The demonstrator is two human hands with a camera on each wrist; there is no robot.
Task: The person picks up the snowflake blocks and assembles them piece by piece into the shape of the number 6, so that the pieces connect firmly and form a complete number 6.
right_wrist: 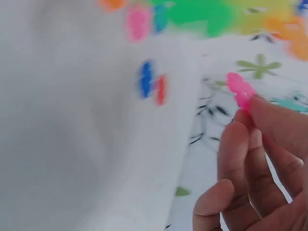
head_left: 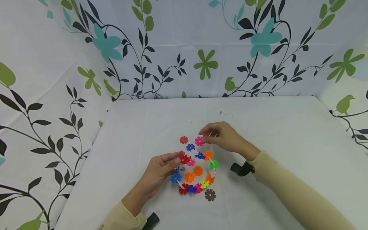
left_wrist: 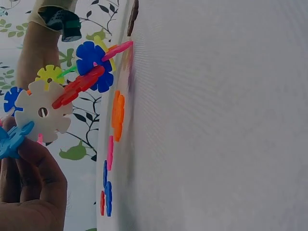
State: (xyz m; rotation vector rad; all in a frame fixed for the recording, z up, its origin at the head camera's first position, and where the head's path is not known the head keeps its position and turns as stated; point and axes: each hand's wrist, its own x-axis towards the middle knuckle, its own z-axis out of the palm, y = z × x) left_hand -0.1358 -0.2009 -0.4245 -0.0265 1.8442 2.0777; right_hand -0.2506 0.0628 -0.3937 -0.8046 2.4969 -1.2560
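Note:
A curved chain of notched plastic interlocking discs [head_left: 204, 184], in blue, red, pink, yellow, orange, green and white, is held up over the table. My left hand [head_left: 159, 167] pinches it at its left end, beside a red disc [head_left: 185, 158]. In the left wrist view, the fingertips grip near a light blue disc [left_wrist: 13, 139] that joins a white disc [left_wrist: 41, 111]. Beyond the chain's far end, my right hand [head_left: 222, 137] pinches a single pink disc [head_left: 199, 141] by its edge between thumb and finger. That pink disc is apart from the chain in the right wrist view.
Loose discs lie on the white table [head_left: 258, 121]: a red disc [head_left: 183, 140] and a blue disc [head_left: 190, 147] toward the back, two orange discs [head_left: 197, 171] within the chain's curve, and a brown disc [head_left: 210, 195] nearer the front. Patterned cloth [head_left: 175, 32] hangs behind.

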